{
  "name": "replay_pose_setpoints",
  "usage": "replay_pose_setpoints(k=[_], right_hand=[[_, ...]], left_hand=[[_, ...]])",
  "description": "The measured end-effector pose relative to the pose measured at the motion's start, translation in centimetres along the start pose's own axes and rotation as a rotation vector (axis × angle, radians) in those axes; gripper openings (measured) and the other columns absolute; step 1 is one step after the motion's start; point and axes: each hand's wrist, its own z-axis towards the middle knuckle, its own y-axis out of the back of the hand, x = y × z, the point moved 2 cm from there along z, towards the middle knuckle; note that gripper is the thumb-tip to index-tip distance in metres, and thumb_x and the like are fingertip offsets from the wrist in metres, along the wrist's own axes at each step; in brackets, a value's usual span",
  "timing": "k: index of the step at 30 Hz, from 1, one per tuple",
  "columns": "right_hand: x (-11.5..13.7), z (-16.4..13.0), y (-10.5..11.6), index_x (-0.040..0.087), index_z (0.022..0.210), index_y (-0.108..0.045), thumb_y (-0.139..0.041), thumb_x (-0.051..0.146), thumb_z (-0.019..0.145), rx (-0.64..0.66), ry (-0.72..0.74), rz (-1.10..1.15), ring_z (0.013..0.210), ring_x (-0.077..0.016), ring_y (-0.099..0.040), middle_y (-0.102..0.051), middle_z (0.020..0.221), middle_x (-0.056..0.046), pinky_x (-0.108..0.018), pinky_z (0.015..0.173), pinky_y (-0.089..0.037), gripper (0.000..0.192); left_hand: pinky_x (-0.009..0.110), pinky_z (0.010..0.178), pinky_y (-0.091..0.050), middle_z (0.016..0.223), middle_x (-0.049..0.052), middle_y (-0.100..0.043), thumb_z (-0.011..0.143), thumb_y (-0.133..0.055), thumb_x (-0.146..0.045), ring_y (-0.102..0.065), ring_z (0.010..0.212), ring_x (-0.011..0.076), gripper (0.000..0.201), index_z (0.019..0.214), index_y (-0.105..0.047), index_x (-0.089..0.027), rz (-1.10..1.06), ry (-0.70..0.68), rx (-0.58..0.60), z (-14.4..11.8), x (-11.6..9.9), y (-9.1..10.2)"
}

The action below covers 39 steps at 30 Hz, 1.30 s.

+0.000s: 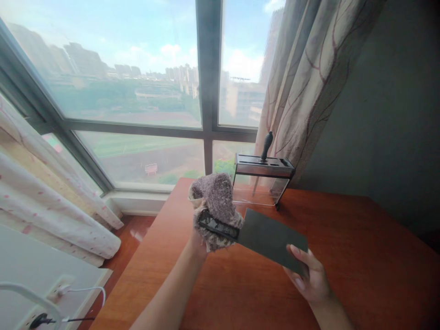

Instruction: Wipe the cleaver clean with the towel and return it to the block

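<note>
A cleaver (271, 238) with a broad dark grey blade is held aslant above the table. Its black patterned handle points left and lies in a fluffy grey-brown cloth (215, 195). My left hand (200, 245) is closed around the cloth and the handle from below; the cloth hides most of its fingers. At the other end, my right hand (307, 270) pinches the blade, thumb on the near face and fingers behind.
On the red-brown wooden table (343, 256) stands a clear knife block (264, 167) with a dark-handled knife (266, 145) in it. Beyond are a window (137, 64) and a patterned curtain (299, 68). At lower left, cords run from a wall socket (60, 291).
</note>
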Motion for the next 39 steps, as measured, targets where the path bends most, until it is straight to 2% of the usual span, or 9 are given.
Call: replay_pose_setpoints(k=[3,7,14,17,20,25,30,35,39], right_hand=[[-0.2,0.0,-0.1,0.017,0.06,-0.061,-0.086,0.027,0.055,-0.038,0.054,0.021,0.029,-0.0035,-0.038,-0.053,0.046,0.007,-0.013,0.025,-0.03,0.028],[-0.5,-0.3,-0.5,0.019,0.067,-0.061,-0.081,0.031,0.065,0.0,0.15,-0.015,0.031,-0.0052,-0.042,-0.054,0.051,0.006,-0.015,0.025,-0.031,0.023],[-0.8,-0.3,-0.9,0.02,0.066,-0.059,-0.074,0.035,0.075,0.031,0.335,-0.086,0.035,-0.0086,-0.044,-0.05,0.048,0.005,-0.021,0.031,-0.035,0.023],[-1.0,-0.3,-0.9,0.02,0.064,-0.058,-0.07,0.04,0.079,-0.005,0.439,-0.237,0.04,-0.0116,-0.048,-0.053,0.047,0.002,-0.023,0.038,-0.037,0.028],[-1.4,-0.7,-0.6,0.019,0.06,-0.06,-0.067,0.044,0.082,-0.028,0.522,-0.485,0.048,-0.0152,-0.053,-0.06,0.052,-0.003,-0.027,0.047,-0.041,0.034],[-1.7,-1.0,-0.4,0.02,0.059,-0.065,-0.061,0.044,0.085,0.116,0.64,-0.814,0.054,-0.018,-0.057,-0.061,0.056,-0.004,-0.029,0.055,-0.044,0.036],[-1.6,-1.3,-0.7,0.019,0.062,-0.067,-0.058,0.043,0.087,0.298,0.535,-0.908,0.056,-0.0176,-0.056,-0.062,0.059,-0.004,-0.029,0.058,-0.044,0.037],[-2.2,-1.7,-0.9,0.017,0.061,-0.062,-0.062,0.053,0.083,0.245,0.244,-0.603,0.044,-0.015,-0.053,-0.061,0.048,-0.003,-0.026,0.046,-0.041,0.041],[-2.1,-1.2,-1.5,0.015,0.06,-0.059,-0.062,0.054,0.081,0.327,0.051,-0.416,0.032,-0.0106,-0.047,-0.056,0.04,-0.002,-0.02,0.034,-0.031,0.045]], left_hand=[[0.042,0.095,-0.049,0.112,0.009,-0.072,0.088,-0.049,-0.045,-0.066,0.105,0.0279,0.044,0.12,-0.064,-0.02,-0.036,0.07,0.029,0.2,1.1,-0.5],[0.043,0.094,-0.048,0.107,0.01,-0.073,0.09,-0.047,-0.046,-0.066,0.104,0.0289,0.043,0.115,-0.067,-0.017,-0.022,0.135,0.028,0.0,2.2,-0.9],[0.043,0.091,-0.051,0.099,0.012,-0.075,0.086,-0.055,-0.051,-0.068,0.099,0.0295,0.046,0.11,-0.067,-0.013,0.018,0.205,-0.107,-0.4,3.8,-0.7],[0.042,0.092,-0.051,0.093,0.012,-0.075,0.085,-0.059,-0.046,-0.07,0.094,0.0289,0.039,0.102,-0.069,-0.012,0.042,0.212,-0.144,-0.5,4.3,-0.5],[0.04,0.09,-0.052,0.083,0.009,-0.075,0.084,-0.062,-0.037,-0.071,0.088,0.027,0.027,0.091,-0.07,-0.013,0.068,0.137,-0.185,-0.7,4.1,-0.6],[0.039,0.085,-0.055,0.084,0.007,-0.076,0.082,-0.065,-0.034,-0.071,0.082,0.025,0.02,0.089,-0.07,-0.016,0.076,0.015,-0.235,-0.8,3.1,-0.9],[0.035,0.075,-0.057,0.077,0.005,-0.075,0.08,-0.066,-0.032,-0.072,0.074,0.023,0.019,0.092,-0.07,-0.017,0.082,-0.031,-0.28,-0.5,2.0,-0.4],[0.025,0.054,-0.055,0.058,0.001,-0.068,0.075,-0.069,-0.023,-0.067,0.051,0.0167,0.009,0.073,-0.065,-0.016,0.126,-0.076,-0.365,-0.8,1.1,0.1],[0.02,0.04,-0.047,0.054,-0.001,-0.066,0.073,-0.066,-0.019,-0.061,0.04,0.0127,0.009,0.066,-0.061,-0.017,0.157,-0.148,-0.342,-1.2,0.8,0.2]])
